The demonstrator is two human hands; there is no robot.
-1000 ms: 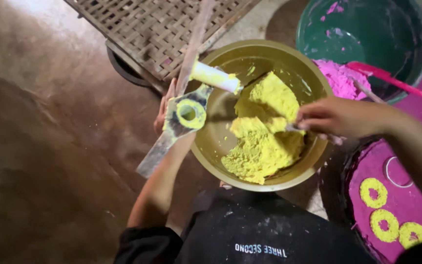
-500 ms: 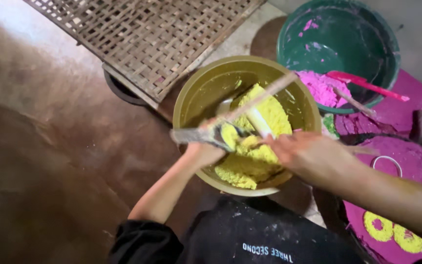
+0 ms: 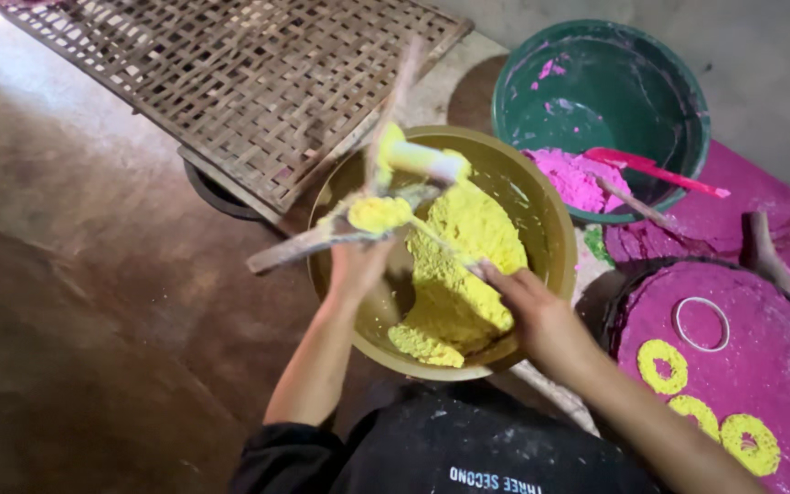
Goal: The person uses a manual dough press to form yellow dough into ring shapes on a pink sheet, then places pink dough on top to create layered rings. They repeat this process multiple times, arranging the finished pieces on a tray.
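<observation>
Yellow crumbly dough (image 3: 454, 265) sits heaped in our brass-coloured bowl (image 3: 550, 229). Our left hand (image 3: 358, 265) grips the filled ring mould's flat handle (image 3: 294, 247) above it; our right hand (image 3: 528, 302) pinches a thin scraper. We should keep the mould level, scraping excess into the bowl.

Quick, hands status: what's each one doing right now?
Left hand: closed, holding a flat tool with a yellow lump on it.
Right hand: in the bowl, on the yellow paste; grip unclear.
</observation>
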